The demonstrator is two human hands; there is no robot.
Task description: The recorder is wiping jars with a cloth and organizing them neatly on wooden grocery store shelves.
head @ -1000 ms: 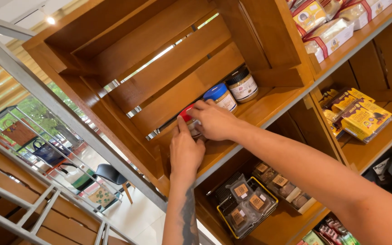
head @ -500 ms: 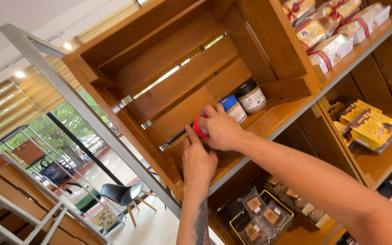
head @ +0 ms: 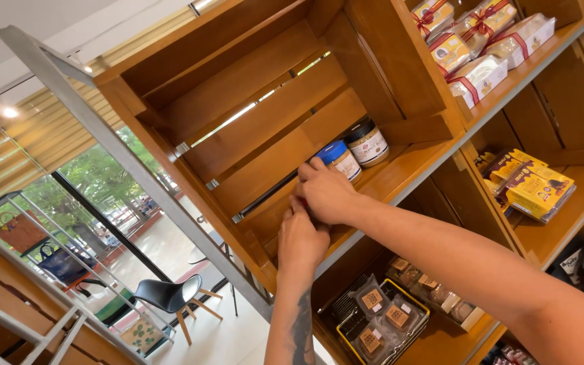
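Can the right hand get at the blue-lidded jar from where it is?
Probably yes: the right hand sits just beside the blue-lidded jar on the same shelf, fingertips nearly touching it, nothing between them.

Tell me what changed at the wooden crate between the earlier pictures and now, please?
Both hands, the right hand and the left hand, stay together on the shelf. The red-lidded jar seen earlier between them is now almost hidden under the right hand. The blue-lidded jar and the dark-lidded jar have not moved.
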